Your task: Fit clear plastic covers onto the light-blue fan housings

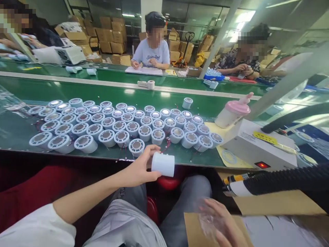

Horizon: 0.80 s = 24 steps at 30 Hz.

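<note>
Light-blue cylinder (164, 164) is tipped on its side in the left hand (141, 169), pinched between the thumb underneath and the fingers up top, hanging just off the near edge of the green surface (15, 135), kinda over the lap. The right hand (224, 221) is down at the lower right by some clear plastic (207, 223), but it's so blurry I honestly can't tell if it's gripping that or just next to it. Up on the surface there's a whole crowd of similar cylinders (119, 125), standing upright with their round vented ends facing up, packed close, thin wires poking out between some. One loner (187, 103) stands a bit behind the bunch. Over on the right you've got a pink-lidded bottle (231, 113), then a white box (257, 140) with a red switch (262, 165) lit up, and a black ribbed hose (282, 180) in front of it. Across the line, a person in a light-blue T-shirt (151, 55) sits with both hands over a white board (144, 71).
</note>
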Tool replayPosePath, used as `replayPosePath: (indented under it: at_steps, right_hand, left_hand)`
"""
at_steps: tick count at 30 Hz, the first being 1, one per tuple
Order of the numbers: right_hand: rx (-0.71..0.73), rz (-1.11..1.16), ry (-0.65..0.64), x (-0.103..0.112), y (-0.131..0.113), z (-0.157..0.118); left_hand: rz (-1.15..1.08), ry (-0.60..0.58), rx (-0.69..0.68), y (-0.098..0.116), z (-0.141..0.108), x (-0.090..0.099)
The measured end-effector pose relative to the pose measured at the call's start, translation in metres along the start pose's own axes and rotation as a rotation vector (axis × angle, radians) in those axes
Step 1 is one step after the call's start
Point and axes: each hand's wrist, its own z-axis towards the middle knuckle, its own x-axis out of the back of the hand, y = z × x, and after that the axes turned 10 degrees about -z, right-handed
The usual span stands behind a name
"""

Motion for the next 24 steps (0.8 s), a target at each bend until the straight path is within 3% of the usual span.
replayPosePath:
  at_steps: [2, 4, 6, 7, 9, 12, 15, 17, 20, 24]
  right_hand:
    - [0.154, -0.237, 0.018, -0.017, -0.036, 0.013]
    - [0.242, -0.413, 0.041, -0.025, -0.061, 0.026]
    - [0.283, -0.562, 0.064, -0.026, -0.075, 0.035]
    - [0.287, -0.626, 0.075, -0.026, -0.079, 0.038]
    - [0.256, -0.723, 0.099, -0.024, -0.083, 0.041]
    - [0.161, -0.797, 0.119, -0.022, -0.086, 0.046]
    - [0.103, -0.733, 0.043, -0.020, -0.085, 0.050]
    - [0.060, -0.562, -0.020, -0.017, -0.085, 0.051]
    - [-0.049, -0.254, -0.015, -0.014, -0.088, 0.050]
    - [-0.199, 0.022, 0.049, -0.012, -0.094, 0.049]
  left_hand:
    - [-0.419, -0.121, 0.186, -0.019, 0.002, -0.010]
    - [-0.658, -0.238, 0.472, -0.034, 0.009, -0.022]
    - [-0.677, -0.335, 0.692, -0.042, 0.017, -0.032]
    - [-0.612, -0.373, 0.728, -0.042, 0.021, -0.036]
    - [-0.397, -0.441, 0.642, -0.038, 0.028, -0.040]
    - [0.034, -0.557, 0.262, -0.026, 0.033, -0.041]
    - [0.352, -0.562, -0.080, -0.017, 0.032, -0.042]
    - [0.420, -0.487, -0.173, -0.019, 0.029, -0.043]
    - [0.381, -0.370, -0.247, -0.031, 0.027, -0.042]
    - [0.340, -0.372, -0.361, -0.049, 0.029, -0.038]
